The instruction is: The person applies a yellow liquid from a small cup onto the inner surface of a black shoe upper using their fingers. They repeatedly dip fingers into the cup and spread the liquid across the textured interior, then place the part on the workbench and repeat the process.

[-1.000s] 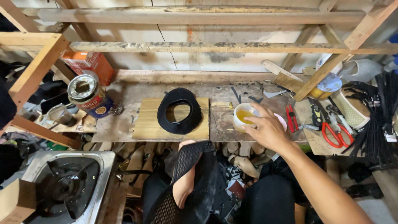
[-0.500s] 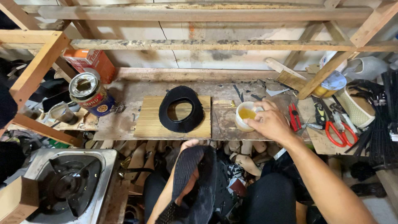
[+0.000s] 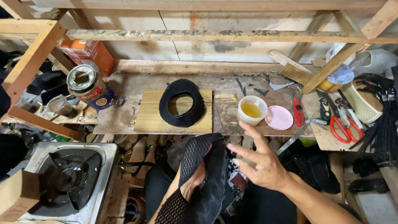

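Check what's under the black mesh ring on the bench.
The black mesh ring lies on a light wooden board, which rests on the stained bench top. Bare board shows through the ring's opening. What lies beneath the board itself is covered.

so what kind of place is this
Most likely a small shoemaking or shoe-repair workshop. The left hand holds a black mesh upper, another black upper piece lies on the wooden board, a cup of yellowish glue sits on the rough bench, and red-handled scissors lie nearby.
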Available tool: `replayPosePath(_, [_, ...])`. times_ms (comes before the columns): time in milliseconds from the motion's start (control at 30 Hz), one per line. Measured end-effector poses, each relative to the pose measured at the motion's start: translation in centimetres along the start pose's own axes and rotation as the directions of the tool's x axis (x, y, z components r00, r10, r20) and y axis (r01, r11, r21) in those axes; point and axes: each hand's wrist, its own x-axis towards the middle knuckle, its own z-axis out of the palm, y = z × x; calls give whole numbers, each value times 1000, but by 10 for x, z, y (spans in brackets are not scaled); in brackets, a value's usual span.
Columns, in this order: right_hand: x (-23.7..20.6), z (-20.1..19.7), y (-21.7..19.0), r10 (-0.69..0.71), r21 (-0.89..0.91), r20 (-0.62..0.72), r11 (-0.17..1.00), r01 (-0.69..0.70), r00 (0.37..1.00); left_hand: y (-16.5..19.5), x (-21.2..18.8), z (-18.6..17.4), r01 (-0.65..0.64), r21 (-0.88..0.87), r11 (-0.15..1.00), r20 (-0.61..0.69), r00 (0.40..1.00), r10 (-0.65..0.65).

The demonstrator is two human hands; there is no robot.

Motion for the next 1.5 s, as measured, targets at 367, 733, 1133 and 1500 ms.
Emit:
replayPosePath(367, [-1,-1,7,-178,-249,-22,954,167,984,12,-4,18,-165,330,929,92,985,142])
replayPosePath(733, [-2,-4,10,-245,-241,0,941,238,969,14,-6,28,-171,415,893,63,985,159])
replayPosePath(1133, [-7,3,2,-77,1,-80,997,77,994,18,-1,26,-252,524,814,33,961,276])
replayPosePath(1500, [9,7,20,460,106,196,868,-485,866,-28,-1,-7,65,-80,995,-121,990,-75])
